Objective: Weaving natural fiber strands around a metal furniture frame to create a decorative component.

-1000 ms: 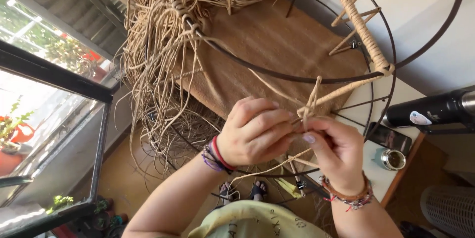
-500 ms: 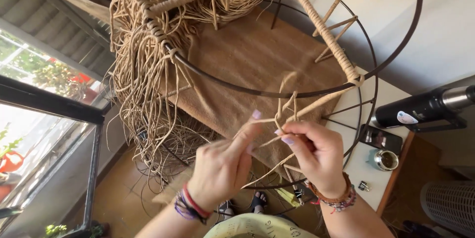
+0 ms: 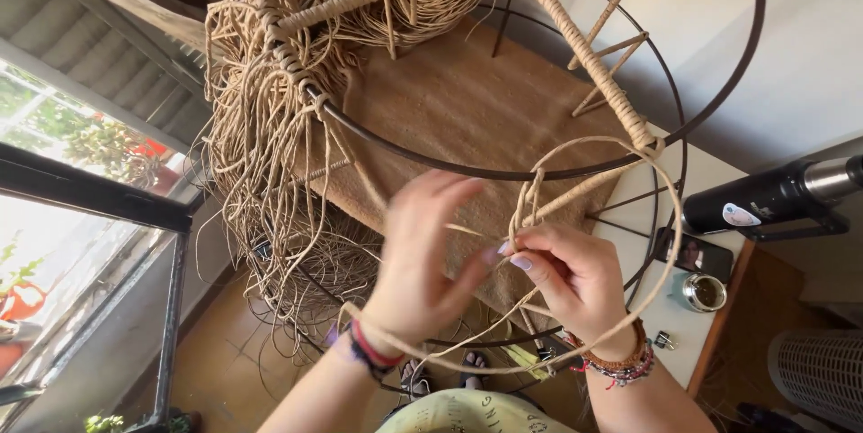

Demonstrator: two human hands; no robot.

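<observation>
A thin tan paper cord (image 3: 584, 150) is pinched between the fingers (image 3: 526, 262) of the right hand (image 3: 571, 285), just below the dark round metal wire frame (image 3: 449, 163), and is looped up past a cord-wrapped spoke (image 3: 584, 55) and down around the wrist. The left hand (image 3: 418, 271) is blurred, its fingers (image 3: 440, 195) spread loosely beside the cord; whether anything is held cannot be told. On the white bench (image 3: 661, 303), 1 small round metal cup (image 3: 703, 292) with dark contents is seen beside a dark cylindrical flask (image 3: 773, 199).

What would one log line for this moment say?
left hand: open, beside cord | right hand: pinching cord loop | metal frame: partly wrapped
</observation>
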